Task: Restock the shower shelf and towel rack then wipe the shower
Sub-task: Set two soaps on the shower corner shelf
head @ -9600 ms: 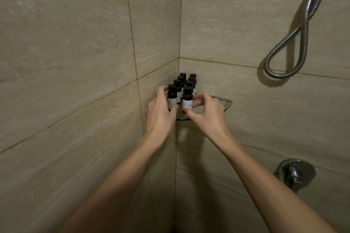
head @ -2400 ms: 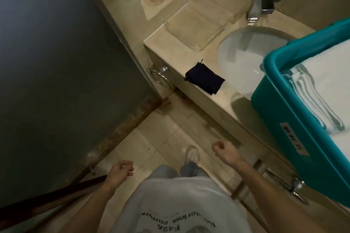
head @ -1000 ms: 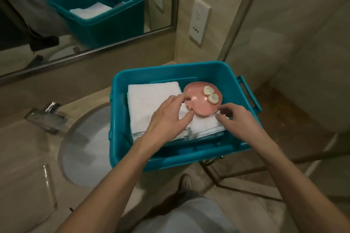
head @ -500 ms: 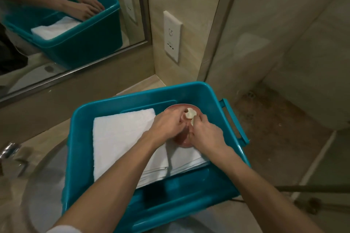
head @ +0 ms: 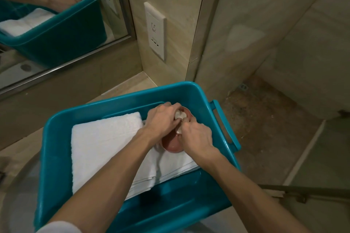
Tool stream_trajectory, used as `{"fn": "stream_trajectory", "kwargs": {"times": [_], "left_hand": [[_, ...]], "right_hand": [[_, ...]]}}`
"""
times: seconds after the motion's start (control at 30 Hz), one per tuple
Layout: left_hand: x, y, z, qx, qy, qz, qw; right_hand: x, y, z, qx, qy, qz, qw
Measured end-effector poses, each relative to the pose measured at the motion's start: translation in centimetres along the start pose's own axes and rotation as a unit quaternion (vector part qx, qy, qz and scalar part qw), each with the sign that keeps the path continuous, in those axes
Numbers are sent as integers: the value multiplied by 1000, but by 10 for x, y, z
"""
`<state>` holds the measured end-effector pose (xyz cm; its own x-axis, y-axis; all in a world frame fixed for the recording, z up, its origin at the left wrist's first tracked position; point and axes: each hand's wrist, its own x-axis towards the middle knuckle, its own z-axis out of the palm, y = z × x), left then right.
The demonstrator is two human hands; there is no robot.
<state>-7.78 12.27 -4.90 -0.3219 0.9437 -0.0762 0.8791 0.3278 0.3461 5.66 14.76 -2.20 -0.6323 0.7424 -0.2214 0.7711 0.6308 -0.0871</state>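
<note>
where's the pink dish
Head view: the pink dish lies on the towels at the right end of the teal bin, under the left hand and right hand, each pinching a soap.

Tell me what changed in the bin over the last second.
Both hands closed in over the pink dish: the left hand now pinches the far soap piece and the right hand the near soap piece, which lay untouched before. The dish stays on the folded towels in the teal bin.
</note>
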Motion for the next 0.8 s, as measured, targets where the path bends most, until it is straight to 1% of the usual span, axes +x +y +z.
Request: {"fn": "stream_trajectory", "kwargs": {"times": [0.13, 0.23, 0.33, 0.43, 0.57, 0.67, 0.73, 0.8], "left_hand": [[2, -2, 1, -15, -18, -8, 1000], [1, -5, 1, -20, -10, -44, 999], [-3, -5, 3, -28, 1, -70, 997], [-9, -4, 2, -55, 3, -88, 995], [-16, -8, -1, -119, -18, -125, 985], [-24, -12, -9, -151, -12, -124, 981], [-32, -14, -21, -169, 7, -116, 979], [-43, -17, -35, -205, 25, -112, 972]], "right_hand": [[-1, 0, 3, -2, 12, -10, 1000], [0, -2, 5, -1, 22, -13, 1000], [2, -3, 7, 22, 13, -5, 1000], [2, -1, 7, 63, 17, 7, 998], [0, 2, 4, 114, 3, 13, 993], [-1, 2, 2, 136, -14, 30, 990], [-3, 4, 0, 188, -37, 50, 980], [-6, 7, -2, 267, -56, 59, 960]]}}
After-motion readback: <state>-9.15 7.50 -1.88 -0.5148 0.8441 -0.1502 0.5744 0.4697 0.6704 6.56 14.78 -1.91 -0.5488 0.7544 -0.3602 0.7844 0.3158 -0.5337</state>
